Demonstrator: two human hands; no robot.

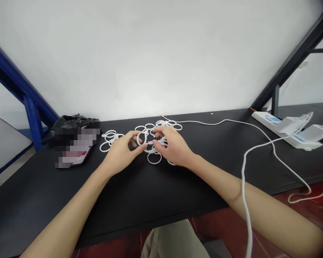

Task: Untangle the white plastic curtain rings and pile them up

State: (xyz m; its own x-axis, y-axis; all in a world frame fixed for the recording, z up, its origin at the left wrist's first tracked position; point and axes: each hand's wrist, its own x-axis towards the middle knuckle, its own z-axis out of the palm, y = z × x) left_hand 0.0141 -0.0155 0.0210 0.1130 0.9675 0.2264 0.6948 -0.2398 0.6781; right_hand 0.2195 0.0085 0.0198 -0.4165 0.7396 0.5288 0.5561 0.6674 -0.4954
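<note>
My left hand (122,148) pinches a white ring (138,139), which looks like a plastic curtain ring with a small eyelet, between thumb and fingers. It is held upright over the black table. Just to the right, my right hand (173,145) has its thumb and fingers curled round another white ring (151,133), partly hidden by the fingertips. The fingertips of both hands are close together. Under and behind my right hand lies a pile of loose white rings (154,163). A smaller group of white rings (106,150) rests left of my left hand.
A phone (82,157), partly blurred out, and a crumpled black plastic bag (76,120) lie at the left. A white power strip (274,123) with plugged-in adapters stands at the right. A white cable (243,172) loops across my right forearm. Behind the black table (118,204) rises a white wall.
</note>
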